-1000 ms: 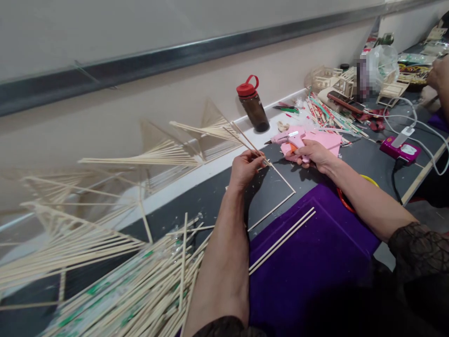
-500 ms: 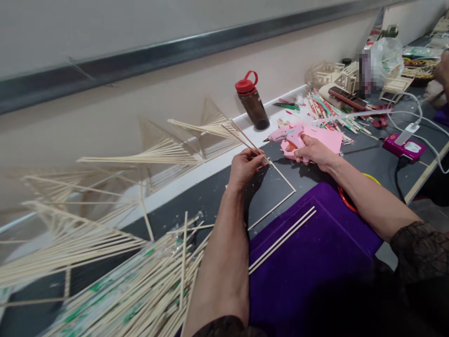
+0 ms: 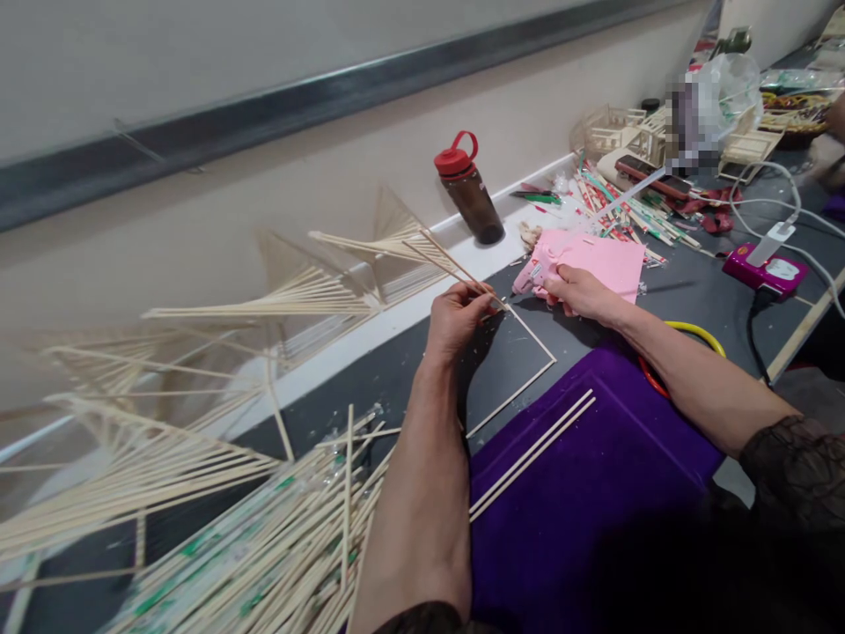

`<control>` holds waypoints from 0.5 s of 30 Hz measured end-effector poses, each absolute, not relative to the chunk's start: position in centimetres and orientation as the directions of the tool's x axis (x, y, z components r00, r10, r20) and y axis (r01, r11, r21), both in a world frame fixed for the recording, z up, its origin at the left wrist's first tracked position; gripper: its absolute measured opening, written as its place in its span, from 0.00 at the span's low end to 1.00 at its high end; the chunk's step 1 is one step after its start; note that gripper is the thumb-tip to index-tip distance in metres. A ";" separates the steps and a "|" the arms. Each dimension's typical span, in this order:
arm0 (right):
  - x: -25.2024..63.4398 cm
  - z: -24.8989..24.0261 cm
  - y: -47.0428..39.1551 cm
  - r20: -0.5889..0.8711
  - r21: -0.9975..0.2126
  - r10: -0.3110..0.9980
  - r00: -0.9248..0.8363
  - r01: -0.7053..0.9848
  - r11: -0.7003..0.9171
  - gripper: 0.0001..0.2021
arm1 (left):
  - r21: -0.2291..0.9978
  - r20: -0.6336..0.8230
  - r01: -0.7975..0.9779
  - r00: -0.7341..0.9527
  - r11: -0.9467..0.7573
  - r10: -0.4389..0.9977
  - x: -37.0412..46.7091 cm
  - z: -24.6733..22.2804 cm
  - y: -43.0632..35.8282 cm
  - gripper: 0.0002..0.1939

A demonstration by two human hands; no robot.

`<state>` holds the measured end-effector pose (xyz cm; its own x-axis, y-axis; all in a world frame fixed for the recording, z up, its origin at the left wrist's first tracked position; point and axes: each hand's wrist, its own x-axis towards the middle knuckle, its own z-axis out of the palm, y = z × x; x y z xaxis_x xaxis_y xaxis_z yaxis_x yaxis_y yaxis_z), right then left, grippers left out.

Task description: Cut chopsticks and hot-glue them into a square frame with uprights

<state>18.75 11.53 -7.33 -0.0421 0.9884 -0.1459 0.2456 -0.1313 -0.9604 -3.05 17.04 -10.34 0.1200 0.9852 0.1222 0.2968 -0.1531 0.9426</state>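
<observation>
Between its thumb and fingers, my left hand (image 3: pixel 459 317) pinches thin wooden sticks (image 3: pixel 449 261) near a corner of a stick frame (image 3: pixel 532 333) on the grey table. My right hand (image 3: pixel 577 291) is wrapped round a pink glue gun (image 3: pixel 536 271), its nozzle pointing down and left, just right of the pinched corner. A pink sheet (image 3: pixel 611 260) lies under and behind the gun. Two loose sticks (image 3: pixel 534 453) rest on a purple cloth-like surface (image 3: pixel 594 511) nearer my body.
Several stick structures (image 3: pixel 224 308) stand along the wall at left. A heap of sticks (image 3: pixel 283 528) lies in front. A red-capped bottle (image 3: pixel 472 198) stands behind. A purple power adapter (image 3: pixel 766 271) with cables and a person's hand (image 3: pixel 835 123) are at right.
The glue gun has tilted, its nozzle swinging down and moving closer to the frame's corner. My left hand keeps its pinch on the sticks with little movement.
</observation>
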 end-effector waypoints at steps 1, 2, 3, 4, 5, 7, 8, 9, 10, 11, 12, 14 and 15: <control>18.7 -7.2 11.5 -0.145 -0.952 0.988 -0.044 0.279 -0.127 0.10 | 0.942 0.123 0.298 0.121 -0.154 0.985 -3.1 -10.3 17.0 0.08; 18.6 -7.2 11.4 -0.142 -0.944 0.989 -0.047 0.307 -0.121 0.10 | 0.942 0.123 0.298 0.120 -0.154 0.985 -3.1 -10.3 17.0 0.08; 18.5 -7.2 11.3 -0.139 -0.938 0.989 -0.052 0.328 -0.115 0.10 | 0.943 0.121 0.298 0.119 -0.152 0.985 -3.1 -10.3 17.0 0.08; 18.5 -7.2 11.3 -0.136 -0.933 0.989 -0.055 0.344 -0.109 0.10 | 0.943 0.118 0.297 0.118 -0.149 0.986 -3.0 -10.3 17.0 0.08; 18.4 -7.3 11.3 -0.130 -0.928 0.990 -0.061 0.358 -0.100 0.10 | 0.944 0.116 0.295 0.118 -0.147 0.986 -3.0 -10.3 17.0 0.08; 18.3 -7.5 11.4 -0.121 -0.914 0.990 -0.070 0.398 -0.084 0.10 | 0.944 0.117 0.295 0.115 -0.146 0.987 -3.0 -10.3 17.0 0.08; 18.3 -7.6 11.5 -0.119 -0.901 0.990 -0.073 0.427 -0.077 0.09 | 0.943 0.121 0.297 0.112 -0.149 0.986 -3.1 -10.3 17.0 0.07; 18.3 -7.8 11.6 -0.118 -0.884 0.990 -0.073 0.461 -0.071 0.09 | 0.941 0.126 0.301 0.112 -0.154 0.986 -3.1 -10.3 17.0 0.07; 18.3 -7.9 11.7 -0.116 -0.866 0.991 -0.073 0.497 -0.065 0.09 | 0.938 0.132 0.306 0.114 -0.161 0.985 -3.1 -10.4 17.0 0.07; 18.3 -7.9 11.8 -0.115 -0.846 0.991 -0.074 0.531 -0.059 0.09 | 0.936 0.137 0.311 0.117 -0.168 0.984 -3.2 -10.4 17.0 0.07; 18.3 -7.9 11.8 -0.115 -0.827 0.990 -0.075 0.559 -0.054 0.09 | 0.934 0.139 0.314 0.121 -0.171 0.983 -3.2 -10.4 17.1 0.07; 18.3 -7.8 11.8 -0.118 -0.799 0.990 -0.080 0.600 -0.046 0.09 | 0.934 0.132 0.317 0.127 -0.166 0.983 -3.3 -10.4 17.1 0.07; 18.2 -7.7 11.8 -0.120 -0.787 0.990 -0.081 0.616 -0.044 0.09 | 0.934 0.127 0.319 0.126 -0.161 0.984 -3.3 -10.4 17.1 0.07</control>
